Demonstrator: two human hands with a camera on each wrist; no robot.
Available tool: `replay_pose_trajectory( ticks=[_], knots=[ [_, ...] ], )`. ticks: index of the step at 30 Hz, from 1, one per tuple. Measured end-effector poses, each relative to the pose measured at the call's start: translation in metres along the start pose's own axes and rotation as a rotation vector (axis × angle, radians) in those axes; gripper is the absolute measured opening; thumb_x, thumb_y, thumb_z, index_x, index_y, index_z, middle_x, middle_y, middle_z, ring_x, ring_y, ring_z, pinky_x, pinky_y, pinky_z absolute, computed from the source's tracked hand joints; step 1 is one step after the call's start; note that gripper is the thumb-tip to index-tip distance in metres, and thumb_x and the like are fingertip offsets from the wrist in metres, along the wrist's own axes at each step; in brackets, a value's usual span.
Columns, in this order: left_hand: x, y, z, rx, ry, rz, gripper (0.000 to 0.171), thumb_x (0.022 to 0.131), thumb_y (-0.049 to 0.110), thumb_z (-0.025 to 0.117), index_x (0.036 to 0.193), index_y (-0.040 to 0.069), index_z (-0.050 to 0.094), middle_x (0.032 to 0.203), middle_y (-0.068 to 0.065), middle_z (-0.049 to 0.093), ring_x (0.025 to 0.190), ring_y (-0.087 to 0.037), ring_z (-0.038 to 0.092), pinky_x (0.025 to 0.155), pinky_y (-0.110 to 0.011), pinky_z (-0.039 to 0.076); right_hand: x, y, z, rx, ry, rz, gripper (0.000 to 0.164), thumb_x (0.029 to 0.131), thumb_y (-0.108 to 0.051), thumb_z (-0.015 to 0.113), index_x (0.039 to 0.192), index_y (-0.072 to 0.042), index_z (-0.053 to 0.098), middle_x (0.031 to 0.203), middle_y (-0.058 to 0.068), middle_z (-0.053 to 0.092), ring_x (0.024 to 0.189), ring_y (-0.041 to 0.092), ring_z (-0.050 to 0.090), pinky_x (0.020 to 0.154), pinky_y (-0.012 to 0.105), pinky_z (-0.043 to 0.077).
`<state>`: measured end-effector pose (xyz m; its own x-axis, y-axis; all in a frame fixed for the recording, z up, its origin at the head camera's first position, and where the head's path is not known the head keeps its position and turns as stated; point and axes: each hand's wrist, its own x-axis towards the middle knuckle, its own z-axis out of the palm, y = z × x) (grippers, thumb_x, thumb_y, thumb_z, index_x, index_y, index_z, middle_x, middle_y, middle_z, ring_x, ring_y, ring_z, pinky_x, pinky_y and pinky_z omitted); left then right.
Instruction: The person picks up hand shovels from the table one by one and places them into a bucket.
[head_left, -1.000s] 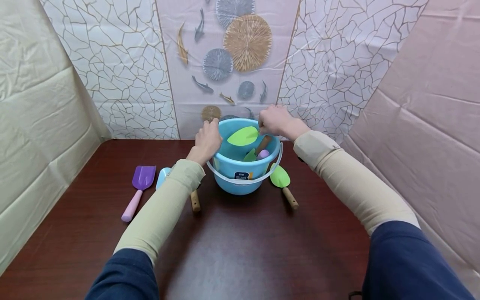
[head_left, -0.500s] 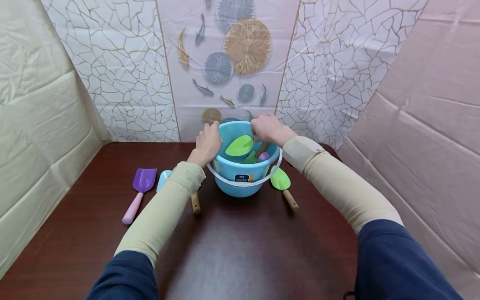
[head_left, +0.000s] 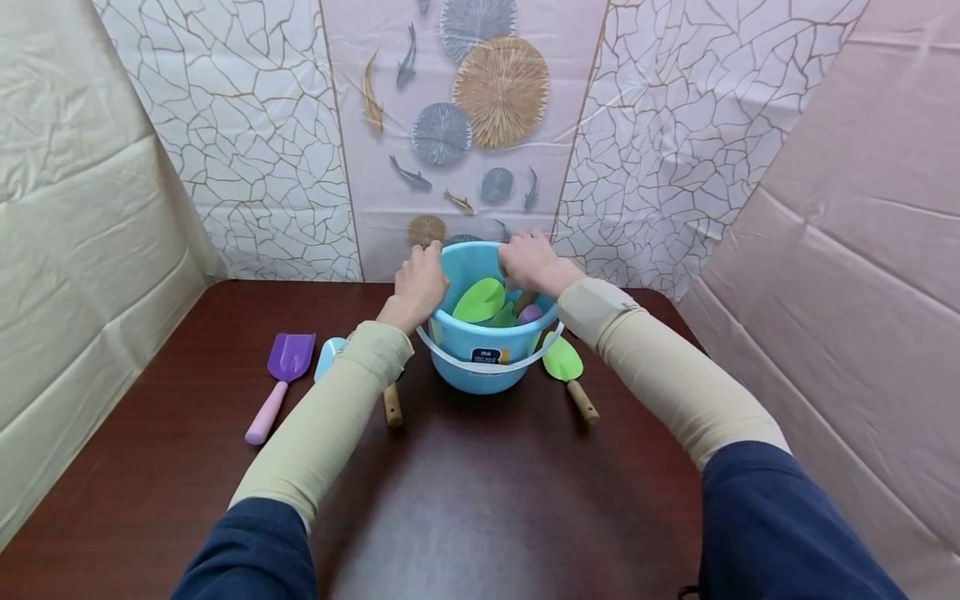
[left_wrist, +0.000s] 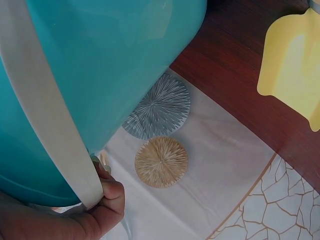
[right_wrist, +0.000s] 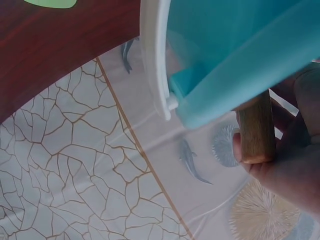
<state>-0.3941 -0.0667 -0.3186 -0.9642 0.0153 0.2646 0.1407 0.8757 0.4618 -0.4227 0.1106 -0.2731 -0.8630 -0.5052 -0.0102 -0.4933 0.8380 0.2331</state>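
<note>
A light blue bucket (head_left: 450, 337) stands upright near the back of the table. My left hand (head_left: 420, 283) grips its left rim, and in the left wrist view the thumb and fingers pinch around the rim and white bail (left_wrist: 55, 120). Over the opening, my right hand (head_left: 531, 265) holds a green hand trowel (head_left: 480, 302) by its wooden handle (right_wrist: 257, 132), the blade pointing left inside the bucket. Below that blade lie another green blade (head_left: 504, 317), a wooden handle (head_left: 525, 302) and a purple handle end (head_left: 529, 314). The bucket's bottom is hidden.
On the table's left lie a purple shovel (head_left: 290, 357), a light blue one (head_left: 327, 357), partly under my sleeve, and a wooden handle (head_left: 392, 406). A yellow shovel (left_wrist: 292, 65) shows in the left wrist view. Right of the bucket lies another green trowel (head_left: 562, 358).
My right hand has moved left and down, lowering the green trowel deeper into the bucket. The left hand keeps its grip on the rim.
</note>
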Motion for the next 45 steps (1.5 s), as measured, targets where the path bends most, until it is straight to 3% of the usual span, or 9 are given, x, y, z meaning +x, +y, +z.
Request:
replay_pose_trajectory(
  ticks=[22, 38, 45],
  knots=[
    [0.000, 0.000, 0.000, 0.000, 0.007, -0.002, 0.039, 0.092, 0.009, 0.051, 0.131, 0.006, 0.048, 0.122, -0.021, 0.054, 0.105, -0.040, 0.060, 0.086, -0.051, 0.051, 0.012, -0.011, 0.011, -0.108, -0.022, -0.013, 0.006, 0.079, -0.010, 0.074, 0.084, -0.013, 0.071, 0.099, 0.005, 0.071, 0.109, 0.030, 0.052, 0.105, 0.048, 0.030],
    [0.000, 0.000, 0.000, 0.014, 0.009, 0.003, 0.036, 0.094, 0.010, 0.048, 0.130, 0.005, 0.050, 0.121, -0.022, 0.055, 0.102, -0.040, 0.062, 0.083, -0.051, 0.053, 0.012, -0.013, 0.019, -0.141, -0.010, -0.051, 0.008, 0.081, -0.006, 0.065, 0.084, -0.012, 0.068, 0.097, 0.009, 0.070, 0.103, 0.030, 0.056, 0.102, 0.046, 0.033],
    [0.000, -0.001, 0.000, 0.016, 0.007, -0.003, 0.038, 0.094, 0.010, 0.049, 0.131, 0.006, 0.049, 0.122, -0.022, 0.055, 0.102, -0.040, 0.062, 0.083, -0.051, 0.053, 0.013, -0.012, 0.024, -0.149, -0.022, -0.052, 0.009, 0.081, -0.003, 0.064, 0.082, -0.012, 0.066, 0.098, 0.009, 0.071, 0.114, 0.033, 0.056, 0.113, 0.053, 0.025]
  ],
)
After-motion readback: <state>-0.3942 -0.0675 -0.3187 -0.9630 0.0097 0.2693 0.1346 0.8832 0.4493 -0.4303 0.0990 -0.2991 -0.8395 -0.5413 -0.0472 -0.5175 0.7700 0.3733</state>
